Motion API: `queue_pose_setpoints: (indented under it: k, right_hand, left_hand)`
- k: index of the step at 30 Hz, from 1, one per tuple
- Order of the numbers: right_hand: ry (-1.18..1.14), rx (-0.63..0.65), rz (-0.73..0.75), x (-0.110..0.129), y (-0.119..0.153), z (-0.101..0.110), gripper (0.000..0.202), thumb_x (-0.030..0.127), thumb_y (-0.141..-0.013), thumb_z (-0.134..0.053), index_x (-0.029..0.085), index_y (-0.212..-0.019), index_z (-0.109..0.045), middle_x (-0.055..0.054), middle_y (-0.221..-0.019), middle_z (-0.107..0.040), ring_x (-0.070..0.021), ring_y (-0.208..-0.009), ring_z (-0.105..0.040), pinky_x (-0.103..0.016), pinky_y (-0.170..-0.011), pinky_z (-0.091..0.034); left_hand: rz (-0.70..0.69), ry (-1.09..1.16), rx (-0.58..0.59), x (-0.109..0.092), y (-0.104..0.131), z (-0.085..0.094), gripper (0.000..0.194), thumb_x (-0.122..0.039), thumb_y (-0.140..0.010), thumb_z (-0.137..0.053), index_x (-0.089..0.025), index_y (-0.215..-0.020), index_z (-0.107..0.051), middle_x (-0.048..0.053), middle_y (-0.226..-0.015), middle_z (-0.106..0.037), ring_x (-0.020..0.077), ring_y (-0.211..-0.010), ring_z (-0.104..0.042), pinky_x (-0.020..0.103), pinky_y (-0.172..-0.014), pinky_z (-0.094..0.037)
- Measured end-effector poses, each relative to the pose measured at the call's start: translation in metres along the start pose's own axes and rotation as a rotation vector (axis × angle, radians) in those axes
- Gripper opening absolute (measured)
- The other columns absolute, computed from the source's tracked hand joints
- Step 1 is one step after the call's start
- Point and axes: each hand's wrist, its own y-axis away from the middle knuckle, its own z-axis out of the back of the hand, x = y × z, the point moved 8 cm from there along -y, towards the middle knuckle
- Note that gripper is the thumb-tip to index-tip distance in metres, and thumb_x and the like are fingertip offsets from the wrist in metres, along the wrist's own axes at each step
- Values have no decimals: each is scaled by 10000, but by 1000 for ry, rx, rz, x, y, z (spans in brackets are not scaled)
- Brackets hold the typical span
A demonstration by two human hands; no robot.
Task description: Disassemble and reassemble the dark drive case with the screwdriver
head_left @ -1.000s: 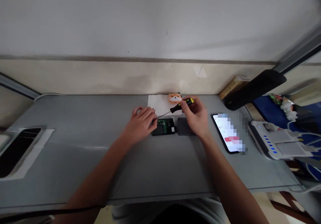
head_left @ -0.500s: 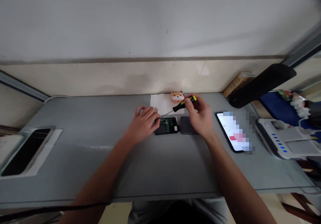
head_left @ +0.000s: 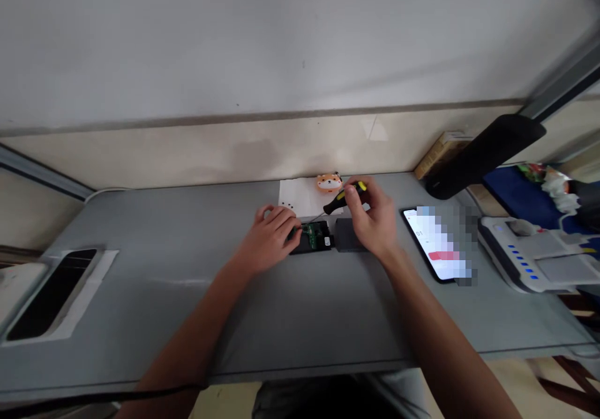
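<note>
A: How was the screwdriver (head_left: pixel 345 197) aligned, and where was it?

B: It was above the open circuit-board unit (head_left: pixel 313 236) at mid-desk; its long axis slanted from upper right to lower left; the yellow-ended handle lay to the right and away from the person, and the thin shaft pointed left and toward the person; the tip was hidden near the left fingertips.

A: What was the state of each hand?

B: The right hand (head_left: pixel 375 216) was clamped on the screwdriver handle, thumb along its near side; the left hand (head_left: pixel 276 234) was curled over the left end of the unit — whether its fingers pinched anything could not be told.

A: And the surrounding items?

B: The unit lay flat, its visible length running left to right, with a white label toward its right end; a dark flat box (head_left: pixel 349 236) lay just beside it, partly covered by the right hand; behind them was a white sheet (head_left: pixel 304 194) bearing small dark pieces (head_left: pixel 287 205) and an orange animal-faced item (head_left: pixel 329 182); a lit phone (head_left: pixel 434 247) lay farther right — its long axis was slanted.
</note>
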Motion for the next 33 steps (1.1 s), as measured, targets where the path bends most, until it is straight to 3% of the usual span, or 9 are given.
queue_pose_setpoints:
  k: [17,24,33]
  right_hand:
    - [-27,-126,37,3,2,5,215,399,-976,-538,216,-901,-622,15,-727,-644,-115,-597,-553,-255,-569,-461]
    - [-42,-145,8,5,3,7,245,439,-969,-537,223,-885,-613,20,-682,-628,-117,-575,-556,-254,-555,-466]
    - [-42,-135,32,9,4,5,246,430,-976,-530,220,-871,-605,20,-685,-623,-117,-571,-544,-253,-554,-467]
  left_hand:
    - [-28,97,-30,-8,-3,6,164,-153,-977,-541,-199,-893,-675,23,-869,-708,191,-909,-651,358,-921,-466]
    - [-13,105,-42,-11,-5,8,182,-131,-961,-514,-195,-858,-650,33,-831,-691,195,-819,-625,345,-833,-491]
    - [-4,111,-45,-13,-7,8,162,-125,-950,-507,-190,-861,-626,36,-835,-690,200,-819,-621,348,-833,-483]
